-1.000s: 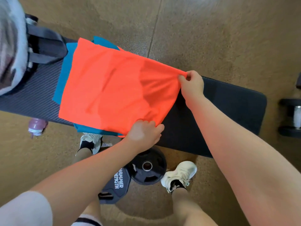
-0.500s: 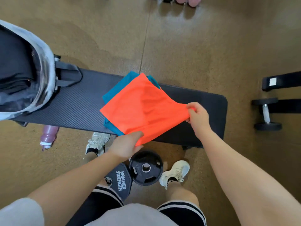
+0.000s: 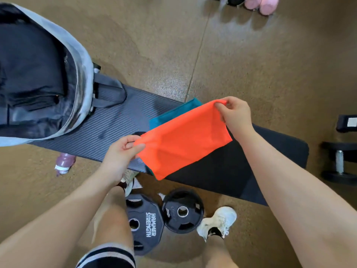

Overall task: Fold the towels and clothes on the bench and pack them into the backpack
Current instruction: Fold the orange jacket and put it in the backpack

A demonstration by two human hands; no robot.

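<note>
Now orange cloth [image 3: 183, 140] between left hand [image 3: 120, 153] and right hand [image 3: 234, 113].

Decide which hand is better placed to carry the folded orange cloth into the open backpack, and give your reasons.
Left hand, probably: it pinches the orange cloth at the end nearer the open backpack. The right hand holds the far end.
</note>
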